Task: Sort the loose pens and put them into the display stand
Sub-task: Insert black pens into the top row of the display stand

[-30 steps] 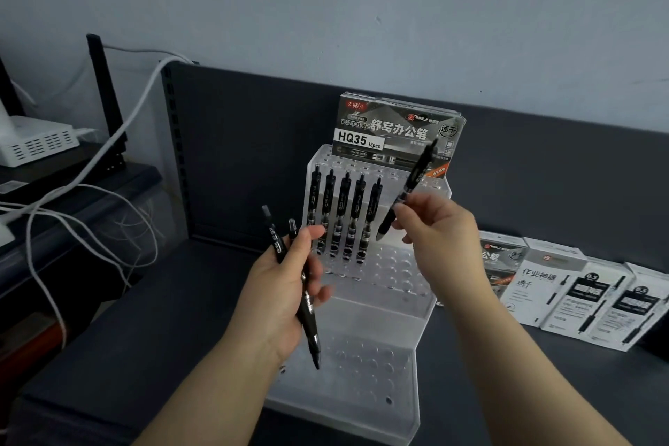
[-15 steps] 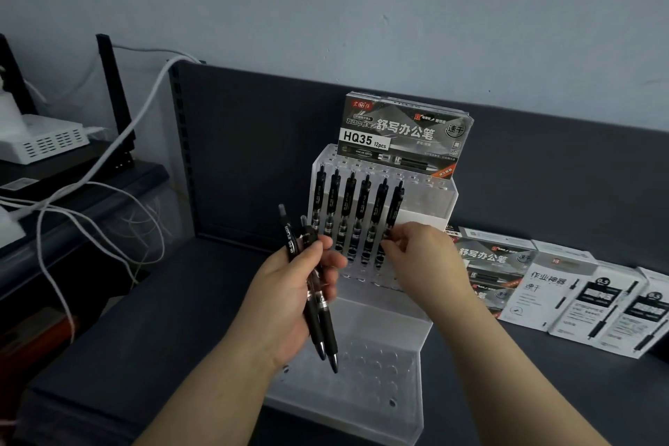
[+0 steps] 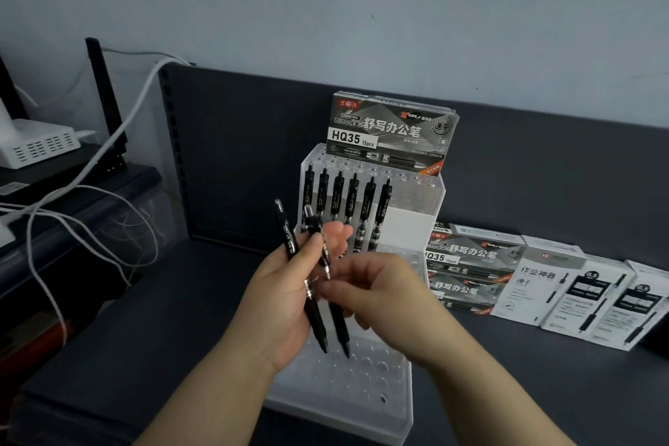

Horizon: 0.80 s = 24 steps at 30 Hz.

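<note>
Before the display stand [image 3: 409,206], left hand [image 3: 278,304] grips two loose pens [image 3: 288,237], long axes near upright, tips down, clicker ends up and leaning slightly left. Right hand [image 3: 391,300], immediately to their right, curls its fingers at the right-hand pen [image 3: 340,326]; blur hides whether it pinches. Six pens [image 3: 353,199] stand upright in the stand's top row, with free holes just to their right.

two loose pens [image 3: 289,246], black with clear clicker ends and silver bands, are resting side by side in the left hand [image 3: 278,304], tips pointing down and tops leaning a little to the left. six more black pens [image 3: 353,197] are standing upright in a row, filling the left holes of the top tier. the display stand [image 3: 416,199], clear plastic with stepped, hole-dotted tiers, is sitting on the dark counter [image 3: 144,337].
</note>
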{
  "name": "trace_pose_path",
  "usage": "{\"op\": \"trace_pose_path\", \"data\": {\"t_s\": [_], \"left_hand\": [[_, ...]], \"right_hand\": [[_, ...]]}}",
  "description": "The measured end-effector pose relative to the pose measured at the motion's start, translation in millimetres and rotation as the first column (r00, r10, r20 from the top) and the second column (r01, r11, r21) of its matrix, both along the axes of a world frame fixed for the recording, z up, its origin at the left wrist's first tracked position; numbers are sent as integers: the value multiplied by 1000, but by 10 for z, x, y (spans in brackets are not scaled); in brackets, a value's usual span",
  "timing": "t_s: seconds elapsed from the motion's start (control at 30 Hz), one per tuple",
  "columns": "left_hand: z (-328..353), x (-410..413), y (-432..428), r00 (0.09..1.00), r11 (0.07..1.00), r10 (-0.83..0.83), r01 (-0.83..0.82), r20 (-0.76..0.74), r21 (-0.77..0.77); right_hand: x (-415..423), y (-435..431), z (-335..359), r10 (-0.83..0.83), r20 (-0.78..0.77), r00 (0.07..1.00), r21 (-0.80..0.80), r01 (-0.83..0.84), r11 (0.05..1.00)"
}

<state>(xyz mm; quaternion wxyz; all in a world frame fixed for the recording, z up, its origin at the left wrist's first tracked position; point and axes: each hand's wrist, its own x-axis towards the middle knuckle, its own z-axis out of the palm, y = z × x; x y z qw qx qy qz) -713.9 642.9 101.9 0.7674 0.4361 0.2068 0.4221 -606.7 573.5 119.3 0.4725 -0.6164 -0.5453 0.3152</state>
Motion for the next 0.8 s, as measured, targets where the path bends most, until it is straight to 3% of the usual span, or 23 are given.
{"op": "trace_pose_path", "data": {"t_s": [0.07,0.17,0.27,0.43,0.57,0.8], "left_hand": [[-14,1,19,998,999,47,-47,-30,3],[-13,-9,26,990,994,91,-96,-109,-48],[-5,-15,27,989,994,70,-81,-130,-80],[-1,-3,43,994,987,26,-43,-110,-154],[1,0,29,993,995,50,-58,-111,-76],[7,28,-20,993,994,104,-106,-60,-23]], "right_hand": [[109,20,35,-134,-56,989,75,138,988],[348,51,129,-404,-138,904,251,426,869],[542,98,171,-524,-150,839,312,543,780],[655,287,-37,-591,94,801,202,566,799],[649,316,-133,-549,365,752,175,524,834],[652,326,-126,-536,462,707,187,513,838]]}}
